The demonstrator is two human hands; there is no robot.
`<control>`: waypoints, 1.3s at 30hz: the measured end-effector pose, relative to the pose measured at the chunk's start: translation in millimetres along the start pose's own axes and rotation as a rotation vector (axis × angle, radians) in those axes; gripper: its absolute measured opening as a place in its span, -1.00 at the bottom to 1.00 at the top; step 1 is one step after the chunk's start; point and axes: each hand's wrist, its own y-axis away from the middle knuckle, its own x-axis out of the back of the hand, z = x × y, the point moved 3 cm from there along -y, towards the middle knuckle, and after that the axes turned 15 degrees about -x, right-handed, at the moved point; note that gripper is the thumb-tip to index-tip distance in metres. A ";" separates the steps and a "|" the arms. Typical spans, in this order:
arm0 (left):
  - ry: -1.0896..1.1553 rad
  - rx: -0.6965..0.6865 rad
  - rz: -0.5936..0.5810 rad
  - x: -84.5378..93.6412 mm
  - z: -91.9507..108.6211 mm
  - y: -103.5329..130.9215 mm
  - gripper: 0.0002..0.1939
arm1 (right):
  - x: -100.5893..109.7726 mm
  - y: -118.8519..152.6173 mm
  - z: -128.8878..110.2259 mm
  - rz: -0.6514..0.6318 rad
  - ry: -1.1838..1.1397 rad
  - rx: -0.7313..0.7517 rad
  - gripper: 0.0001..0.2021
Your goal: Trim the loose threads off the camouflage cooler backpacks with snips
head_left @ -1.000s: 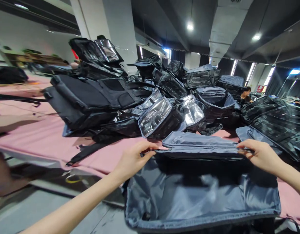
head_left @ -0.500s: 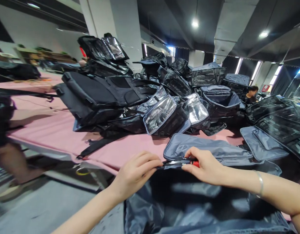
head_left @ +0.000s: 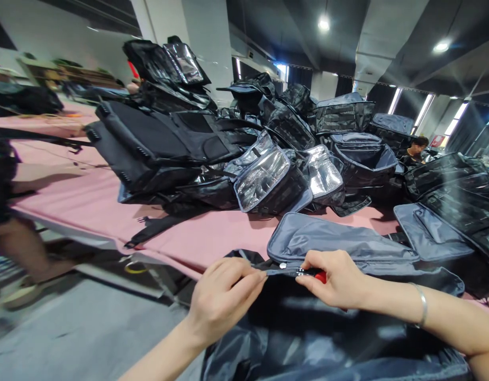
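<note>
A large open bag [head_left: 332, 349] with grey-blue lining lies right in front of me, its lid flap [head_left: 332, 238] folded back on the table. With fingers pinched together, my left hand [head_left: 226, 293] grips the seam edge at the bag's near-left rim. My right hand [head_left: 335, 278] is closed around small thread snips [head_left: 320, 276] with a red part showing; most of them is hidden in the fingers. The tips of the snips meet the seam edge, to the right of my left fingers. A small white tag [head_left: 283, 265] sits on the seam between the hands.
Several black bags [head_left: 157, 143] with straps are heaped on the pink-covered table [head_left: 121, 211], some with silver lining [head_left: 264, 177] showing. More bags [head_left: 459, 201] stand at the right. A person's leg [head_left: 26, 254] is at the left; another person [head_left: 417, 151] is far right.
The snips have closed in on the seam edge; their blades were apart above it before. My left hand has turned slightly and draws the edge straighter. The view has shifted a little.
</note>
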 end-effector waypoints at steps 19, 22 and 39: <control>-0.083 -0.028 0.105 -4.6 12.6 0.8 -0.82 | -3.5 -5.5 -9.0 -0.058 0.108 -0.150 -0.80; -0.091 -0.039 0.114 -2.9 14.1 -2.3 -0.83 | -4.7 -6.6 -9.2 -0.054 0.131 -0.160 -0.80; -0.081 -0.056 0.094 -6.4 12.4 4.6 -0.85 | -6.6 -7.7 -5.9 -0.017 0.026 -0.124 -0.84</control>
